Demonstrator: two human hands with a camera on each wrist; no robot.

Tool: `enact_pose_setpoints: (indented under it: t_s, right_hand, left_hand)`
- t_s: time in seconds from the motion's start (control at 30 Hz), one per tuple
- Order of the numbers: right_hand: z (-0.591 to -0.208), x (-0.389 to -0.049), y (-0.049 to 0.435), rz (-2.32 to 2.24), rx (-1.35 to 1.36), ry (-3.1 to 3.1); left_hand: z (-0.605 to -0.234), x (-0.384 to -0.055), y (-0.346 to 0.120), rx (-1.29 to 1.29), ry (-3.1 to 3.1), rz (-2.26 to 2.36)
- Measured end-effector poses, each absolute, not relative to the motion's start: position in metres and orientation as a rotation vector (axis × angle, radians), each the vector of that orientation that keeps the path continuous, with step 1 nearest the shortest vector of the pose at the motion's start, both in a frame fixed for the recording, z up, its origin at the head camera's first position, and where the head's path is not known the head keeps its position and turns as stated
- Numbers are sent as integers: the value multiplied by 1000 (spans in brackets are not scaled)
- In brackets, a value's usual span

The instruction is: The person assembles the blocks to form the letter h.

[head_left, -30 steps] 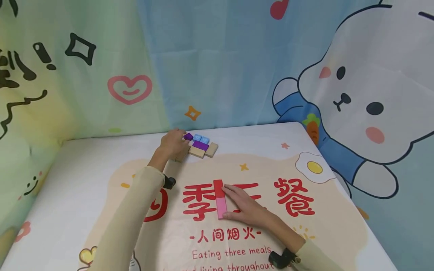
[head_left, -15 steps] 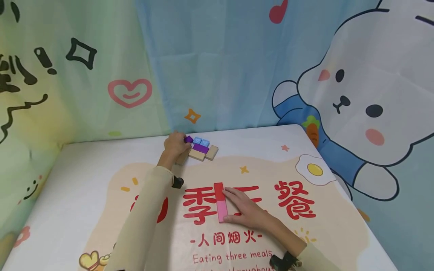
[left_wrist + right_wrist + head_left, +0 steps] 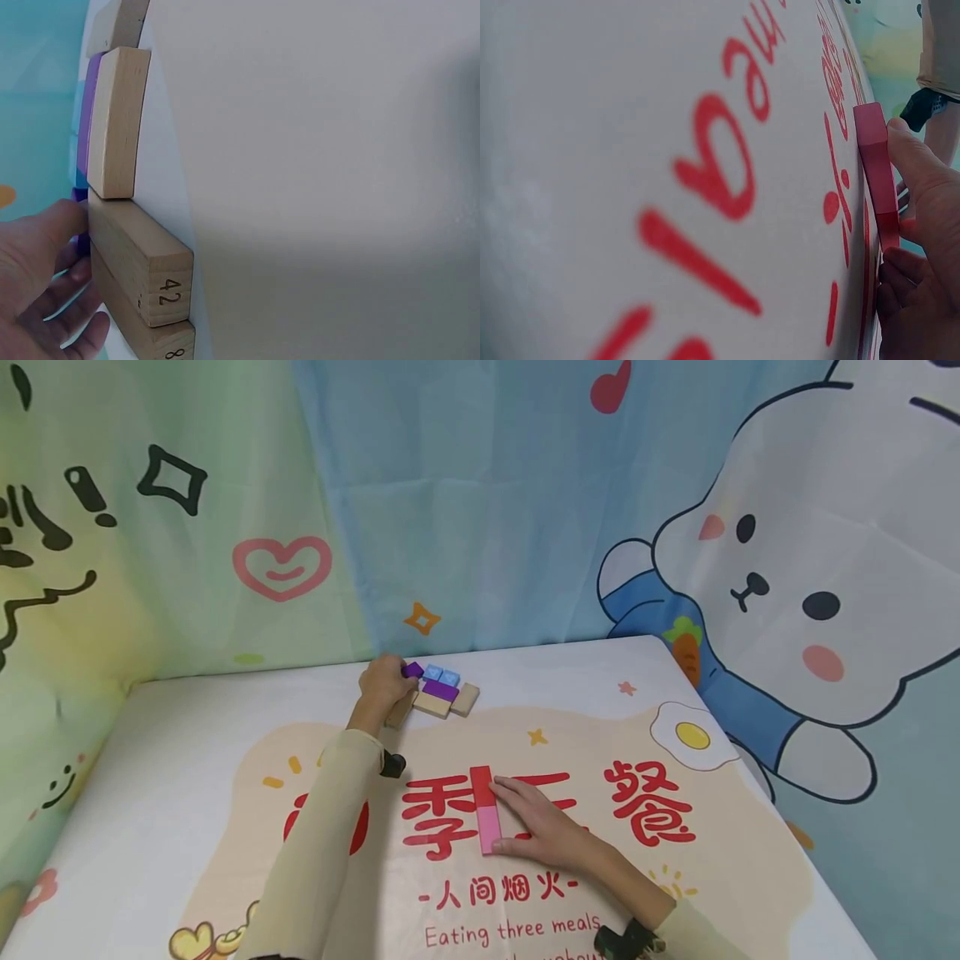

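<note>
Soft printed curtain [image 3: 465, 527] closes the back of the place, and before it stands a white surface [image 3: 555, 685] with red writing. On it, the pink block [image 3: 489, 828] lies flat, and I take it as my landmark. Just beyond it and touching its end is the red block [image 3: 481, 785]. At the right side of the pink block is the right hand [image 3: 551, 835]; its grip is spread wide, with the thumb by the pink block and another finger by the red one. Well beyond the pink block and somewhat left of it lie the other pieces: blue blocks [image 3: 449, 678], a long purple block [image 3: 440, 691], pale wooden blocks [image 3: 432, 705], and a wooden block marked 42 [image 3: 157, 255]. At the left end of this group, the left hand [image 3: 384, 683] has a narrow grip and seems to pinch a small purple piece [image 3: 412, 669]. Compared with one second ago, the left forearm is swung a little to the right, while the right hand and the pieces keep their places. For the work, I judge this means preparation only: nothing new is joined to the pink block yet.
</note>
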State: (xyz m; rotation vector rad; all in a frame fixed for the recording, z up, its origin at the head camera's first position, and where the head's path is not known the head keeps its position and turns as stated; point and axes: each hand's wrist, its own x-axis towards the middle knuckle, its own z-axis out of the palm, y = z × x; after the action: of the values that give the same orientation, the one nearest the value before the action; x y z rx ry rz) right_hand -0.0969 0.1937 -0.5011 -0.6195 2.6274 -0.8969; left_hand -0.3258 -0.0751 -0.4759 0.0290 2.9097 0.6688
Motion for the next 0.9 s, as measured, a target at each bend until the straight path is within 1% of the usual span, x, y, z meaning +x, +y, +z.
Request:
enact_pose_setpoints:
  t_s: [0.57, 0.77, 0.9]
  right_hand:
    - [-499, -95, 193, -907, -611, 2619]
    - [-499, -96, 194, -899, -615, 2629]
    - [-500, -96, 194, -906, -612, 2629]
  left_hand:
    - [-472, -320, -82, 71, 2868, 745]
    - [-463, -318, -86, 165, 2884, 784]
    - [-454, -312, -81, 277, 2888, 800]
